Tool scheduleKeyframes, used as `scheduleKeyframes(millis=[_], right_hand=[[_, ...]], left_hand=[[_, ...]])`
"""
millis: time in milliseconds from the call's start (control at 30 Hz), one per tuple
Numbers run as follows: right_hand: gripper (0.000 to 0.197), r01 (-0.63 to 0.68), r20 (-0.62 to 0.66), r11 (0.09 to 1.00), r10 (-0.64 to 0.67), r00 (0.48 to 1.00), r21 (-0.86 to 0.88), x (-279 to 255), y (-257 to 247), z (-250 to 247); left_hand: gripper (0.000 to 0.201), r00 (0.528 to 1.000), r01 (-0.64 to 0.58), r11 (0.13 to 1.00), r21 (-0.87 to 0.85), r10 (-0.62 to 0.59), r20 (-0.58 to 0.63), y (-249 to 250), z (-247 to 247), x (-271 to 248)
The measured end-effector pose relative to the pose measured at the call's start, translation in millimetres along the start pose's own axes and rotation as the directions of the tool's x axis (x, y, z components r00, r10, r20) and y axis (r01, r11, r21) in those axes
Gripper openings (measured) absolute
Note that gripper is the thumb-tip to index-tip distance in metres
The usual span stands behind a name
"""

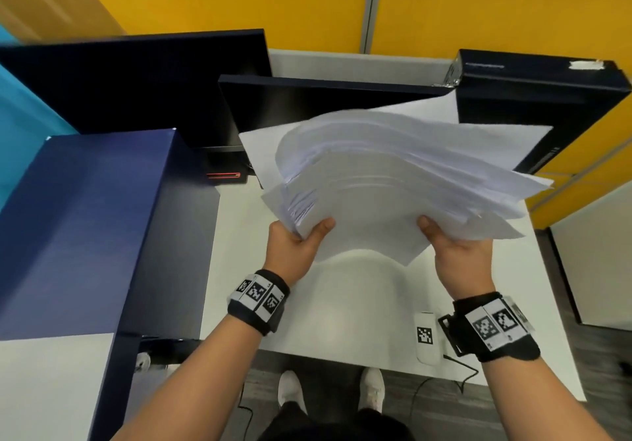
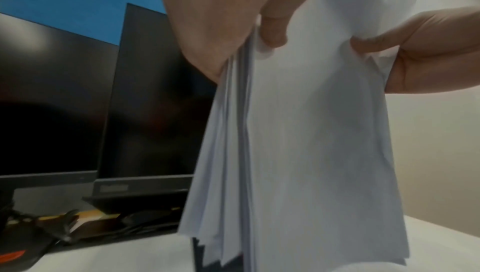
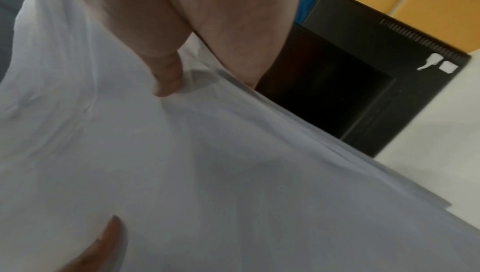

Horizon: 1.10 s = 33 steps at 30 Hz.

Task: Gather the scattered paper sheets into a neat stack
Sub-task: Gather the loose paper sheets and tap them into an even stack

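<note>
A thick, uneven bundle of white paper sheets (image 1: 393, 180) is held up above the white desk (image 1: 342, 304), its edges fanned and staggered. My left hand (image 1: 297, 242) grips the bundle's near left corner, thumb on top. My right hand (image 1: 458, 252) grips the near right edge, thumb on top as well. In the left wrist view the paper sheets (image 2: 298, 143) hang edge-down, pinched by my left hand (image 2: 233, 36), with the other hand's thumb pressing from the right. In the right wrist view my right hand (image 3: 168, 67) presses into the paper sheets (image 3: 207, 163), which fill most of that picture.
Two dark monitors (image 1: 143, 78) stand at the back of the desk, and a black computer case (image 1: 540, 98) at the back right. A blue partition (image 1: 85, 218) borders the left. A small white device with a marker (image 1: 425, 336) lies near the front edge.
</note>
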State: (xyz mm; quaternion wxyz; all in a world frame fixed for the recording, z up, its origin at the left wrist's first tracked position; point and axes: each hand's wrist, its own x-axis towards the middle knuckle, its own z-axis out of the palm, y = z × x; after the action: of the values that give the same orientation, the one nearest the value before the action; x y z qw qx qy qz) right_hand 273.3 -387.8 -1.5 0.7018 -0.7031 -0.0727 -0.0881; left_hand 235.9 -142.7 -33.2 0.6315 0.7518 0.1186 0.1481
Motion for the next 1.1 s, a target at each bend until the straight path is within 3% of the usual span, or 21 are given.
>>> scheduleKeyframes(millis=[67, 133, 267, 433, 567, 633, 700, 800, 867, 1000, 1100], right_hand=[[0.032, -0.074, 0.065, 0.995, 0.079, 0.995, -0.064, 1.8, 12.0, -7.8], [0.036, -0.177, 0.116, 0.979, 0.188, 0.975, -0.098, 1.5, 28.6, -14.6], [0.033, -0.353, 0.070, 0.934, 0.356, 0.932, -0.050, 1.2, 45.7, -11.4], [0.026, -0.286, 0.021, 0.958, 0.286, 0.958, 0.011, 8.9, 31.0, -5.3], [0.031, -0.248, 0.201, 0.966, 0.259, 0.945, -0.078, 10.1, 23.9, -13.3], [0.024, -0.270, 0.191, 0.957, 0.286, 0.939, -0.103, 7.2, 23.2, -10.9], [0.018, -0.247, 0.105, 0.967, 0.253, 0.962, -0.065, 4.9, 21.5, -6.8], [0.015, -0.197, 0.028, 0.980, 0.198, 0.980, -0.026, 4.4, 18.3, -4.3], [0.016, -0.183, 0.013, 0.983, 0.184, 0.983, -0.030, 2.7, 17.3, -3.0], [0.032, -0.146, 0.074, 0.982, 0.155, 0.985, -0.115, -1.2, 16.3, 1.4], [0.039, -0.126, -0.028, 0.986, 0.124, 0.992, -0.107, -6.1, 22.0, 13.9]], left_hand=[[0.033, 0.998, 0.004, 1.000, -0.010, -0.004, 0.064, -2.2, -4.2, -0.4], [0.039, 0.993, 0.012, 1.000, 0.018, -0.014, 0.119, -10.7, -5.5, 0.3], [0.031, 0.968, 0.221, 0.974, 0.056, -0.226, 0.105, -22.8, 0.8, 0.4], [0.030, 0.987, 0.161, 0.987, -0.025, -0.160, 0.012, 0.8, 2.2, 5.6], [0.033, 0.999, -0.006, 0.992, -0.123, 0.002, -0.038, 38.1, -10.4, 18.4], [0.034, 0.997, -0.067, 0.981, -0.184, 0.061, -0.042, 53.8, -15.2, 21.7], [0.034, 0.996, -0.062, 0.976, -0.210, 0.072, 0.044, 63.8, -22.4, 23.6], [0.039, 0.959, 0.039, 0.993, -0.114, -0.006, 0.282, 49.9, -28.6, 23.0], [0.038, 0.944, 0.108, 0.994, -0.033, -0.092, 0.317, 28.8, -27.5, 16.9], [0.007, 0.990, 0.097, 0.993, 0.062, -0.103, 0.098, 10.0, -6.1, 3.8], [0.027, 0.994, -0.013, 0.985, 0.172, 0.032, -0.106, 9.7, 16.2, -11.9]])
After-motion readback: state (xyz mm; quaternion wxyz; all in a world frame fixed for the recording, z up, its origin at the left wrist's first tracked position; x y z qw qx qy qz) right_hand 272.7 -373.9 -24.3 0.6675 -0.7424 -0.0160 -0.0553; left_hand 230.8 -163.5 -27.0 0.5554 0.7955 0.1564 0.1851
